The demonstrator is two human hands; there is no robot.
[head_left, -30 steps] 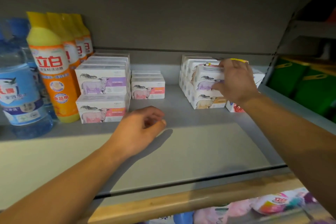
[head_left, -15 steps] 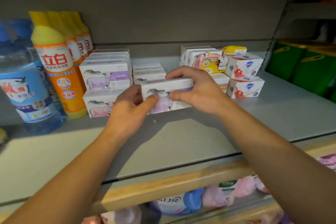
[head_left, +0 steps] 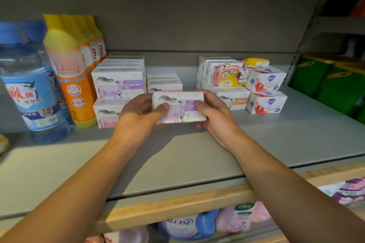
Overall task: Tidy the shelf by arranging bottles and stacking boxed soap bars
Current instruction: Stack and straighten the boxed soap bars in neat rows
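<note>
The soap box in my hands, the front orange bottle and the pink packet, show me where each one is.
soap box point(head_left: 178, 107): head view, front face.
orange bottle point(head_left: 74, 85): head view, label.
pink packet point(head_left: 227, 75): head view, its front.

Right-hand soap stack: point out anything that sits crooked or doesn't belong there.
A pink and yellow pack lies tilted on top of the white sheep boxes, unlike their flat, squared rows. Beside it, the two red-and-white boxes stand angled to the shelf edge, and a yellow pack sits loose behind them.
</note>
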